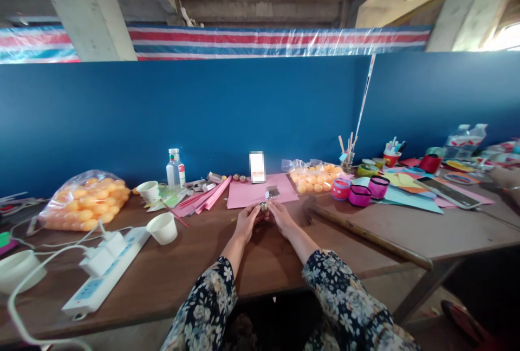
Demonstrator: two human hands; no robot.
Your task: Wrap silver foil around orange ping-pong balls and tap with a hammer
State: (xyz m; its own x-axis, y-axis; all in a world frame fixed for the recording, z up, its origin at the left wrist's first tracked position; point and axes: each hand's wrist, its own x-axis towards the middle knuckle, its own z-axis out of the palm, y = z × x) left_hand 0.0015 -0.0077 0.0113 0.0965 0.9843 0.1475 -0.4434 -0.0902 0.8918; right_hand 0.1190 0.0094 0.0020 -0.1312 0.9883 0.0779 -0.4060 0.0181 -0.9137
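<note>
Near the middle of the table, both hands meet at a small shiny metallic ball (264,206), which looks like a bell. My left hand (246,221) pinches it from the left, and my right hand (283,218) has its fingers closed against its right side. The hidden undersides of the fingers do not show. Just beyond the fingertips, pink paper (239,197) lies flat with a small clear packet (273,193) on it. Similar shiny balls (242,178) rest at the paper's back left edge. A blurred white upright card or screen (257,168) stands behind.
A hammer (374,235) with a wooden handle lies to the right. Bags of orange balls (87,202) stand left and back right (317,179). At left are a power strip (108,270), a paper cup (162,228) and bottles (175,169). Coloured papers (410,196) and a phone (447,193) lie right.
</note>
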